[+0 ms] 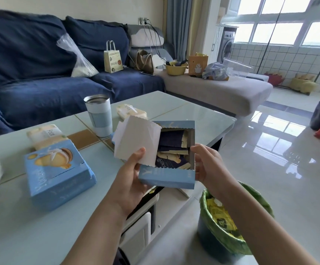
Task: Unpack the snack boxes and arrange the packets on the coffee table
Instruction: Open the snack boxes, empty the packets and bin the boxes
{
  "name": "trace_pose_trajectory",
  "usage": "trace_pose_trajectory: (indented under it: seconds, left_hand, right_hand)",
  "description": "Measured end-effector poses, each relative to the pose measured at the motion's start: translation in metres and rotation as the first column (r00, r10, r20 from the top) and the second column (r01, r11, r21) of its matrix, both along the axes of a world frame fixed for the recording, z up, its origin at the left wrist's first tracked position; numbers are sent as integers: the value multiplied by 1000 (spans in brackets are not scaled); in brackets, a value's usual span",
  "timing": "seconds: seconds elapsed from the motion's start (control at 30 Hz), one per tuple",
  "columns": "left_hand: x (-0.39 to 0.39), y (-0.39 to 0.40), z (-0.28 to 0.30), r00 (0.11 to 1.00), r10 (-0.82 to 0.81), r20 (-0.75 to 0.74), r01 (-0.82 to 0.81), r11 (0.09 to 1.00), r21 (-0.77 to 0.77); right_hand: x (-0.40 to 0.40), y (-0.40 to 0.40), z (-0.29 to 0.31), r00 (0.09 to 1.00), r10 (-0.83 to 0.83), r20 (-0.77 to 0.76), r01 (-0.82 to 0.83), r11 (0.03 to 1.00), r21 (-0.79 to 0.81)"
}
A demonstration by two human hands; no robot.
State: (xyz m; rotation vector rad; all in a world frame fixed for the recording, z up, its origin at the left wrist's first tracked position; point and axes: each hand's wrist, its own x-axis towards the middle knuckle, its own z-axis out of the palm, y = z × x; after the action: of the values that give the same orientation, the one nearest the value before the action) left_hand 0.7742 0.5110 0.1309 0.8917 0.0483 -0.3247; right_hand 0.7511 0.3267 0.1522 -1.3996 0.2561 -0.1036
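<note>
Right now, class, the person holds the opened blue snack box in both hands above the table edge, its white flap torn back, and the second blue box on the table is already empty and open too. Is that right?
Not quite. In the head view the second blue box on the table lies closed, so its contents cannot be seen. The rest holds: the left hand and right hand hold the opened box, white flap torn back.

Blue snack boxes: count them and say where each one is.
2. The opened box is held over the table's edge by the left hand and right hand. The sealed box lies on the coffee table at left. More may sit out of view.
</note>
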Motion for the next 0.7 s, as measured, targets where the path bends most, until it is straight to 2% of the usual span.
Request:
trace_pose_trajectory:
  seconds: [0.17, 0.5, 0.53, 0.6, 0.67, 0.7]
  left_hand:
    - [-16, 39, 6, 999, 10, -53, -12, 999, -45]
    - [-51, 131, 17, 958, 285, -44, -286, 958, -13]
    - [-55, 141, 18, 951, 307, -47, -308, 952, -4]
    - [-66, 164, 18, 935, 348, -59, -348, 937, 17]
    - [-76, 187, 18, 921, 385, -61, -384, 923, 29]
    - [-81, 198, 17, 913, 402, -62, -401, 915, 33]
  right_hand:
    - [-2, 35, 12, 994, 113, -15, -112, 993, 46]
    - [13, 127, 29, 923, 385, 5, -378, 908, -181]
    - [17, 137, 30, 921, 389, 19, -375, 898, -231]
    - [27, 157, 28, 920, 390, 39, -329, 824, -462]
    - [29, 180, 30, 895, 434, 105, -228, 647, -728]
    - [28, 193, 33, 858, 489, 154, -178, 566, -805]
